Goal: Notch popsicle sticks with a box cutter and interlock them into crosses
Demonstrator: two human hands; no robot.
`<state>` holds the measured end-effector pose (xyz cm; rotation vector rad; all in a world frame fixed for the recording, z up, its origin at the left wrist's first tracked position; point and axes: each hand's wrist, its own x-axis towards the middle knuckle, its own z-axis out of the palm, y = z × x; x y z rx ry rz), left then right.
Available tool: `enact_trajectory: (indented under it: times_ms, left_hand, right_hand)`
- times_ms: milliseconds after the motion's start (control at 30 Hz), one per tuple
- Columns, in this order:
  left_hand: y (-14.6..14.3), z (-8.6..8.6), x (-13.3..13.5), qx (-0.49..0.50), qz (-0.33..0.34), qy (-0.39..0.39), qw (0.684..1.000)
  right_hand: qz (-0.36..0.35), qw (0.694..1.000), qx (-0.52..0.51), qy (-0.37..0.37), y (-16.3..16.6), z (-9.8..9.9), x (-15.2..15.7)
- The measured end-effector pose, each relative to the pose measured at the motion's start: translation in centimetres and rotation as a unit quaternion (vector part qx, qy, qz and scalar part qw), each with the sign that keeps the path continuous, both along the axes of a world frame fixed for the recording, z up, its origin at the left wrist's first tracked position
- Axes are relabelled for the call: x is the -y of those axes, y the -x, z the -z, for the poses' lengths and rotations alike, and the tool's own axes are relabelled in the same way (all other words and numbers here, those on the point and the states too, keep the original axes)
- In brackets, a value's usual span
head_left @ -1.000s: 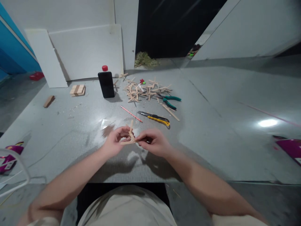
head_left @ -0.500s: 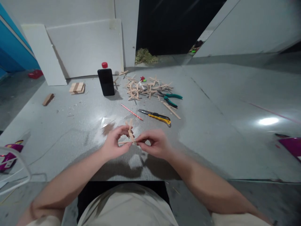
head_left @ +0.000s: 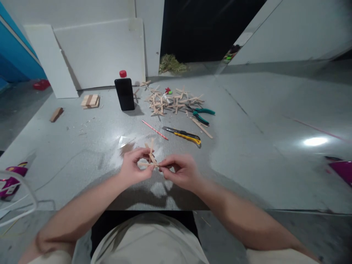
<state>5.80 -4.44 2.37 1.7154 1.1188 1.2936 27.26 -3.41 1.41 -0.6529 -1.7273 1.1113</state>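
Observation:
Close to the table's front edge, my left hand [head_left: 136,167] is closed on a small piece joined from wooden craft sticks [head_left: 152,157]. Flat strips of it poke out above and to the left of the fingers. My right hand [head_left: 178,169] pinches the same piece at its right end, thumb and forefinger pressed together. Just beyond the hands lie a yellow and black utility knife [head_left: 183,135] and a red-and-white pencil [head_left: 154,130]. Green-handled pliers [head_left: 202,114] rest farther back, beside a heap of star-shaped stick pieces [head_left: 161,102].
A phone [head_left: 124,94] stands upright before a red-capped bottle [head_left: 123,74]. Bundled craft sticks [head_left: 90,101] and a brown wooden block [head_left: 56,114] sit at left. Purple glue guns, one on the left [head_left: 13,178] and one on the right [head_left: 342,169], lie at the sides. White boards [head_left: 101,55] lean behind.
Both hands stay together on the stick piece, which has tilted slightly. The view has shifted a little; the tools and heap have not moved on the table.

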Motion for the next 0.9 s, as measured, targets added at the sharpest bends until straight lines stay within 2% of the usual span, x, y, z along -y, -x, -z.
enact_trajectory:
  times_ms: [333, 633, 900]
  left_hand:
    - [0.0, 0.4, 0.1, 0.026, 0.013, 0.023, 0.999]
    - [0.5, 1.2, 0.3, 0.099, 0.072, 0.069, 0.990]
    - [0.4, 1.4, 0.2, 0.122, 0.087, 0.093, 0.984]
  right_hand:
    - [-0.084, 0.989, -0.053, 0.111, 0.0, 0.1, -0.6]
    - [-0.082, 0.973, -0.085, 0.200, -0.1, -0.2, -0.5]
    - [-0.091, 0.968, -0.086, 0.217, 0.1, -0.5, -0.5]
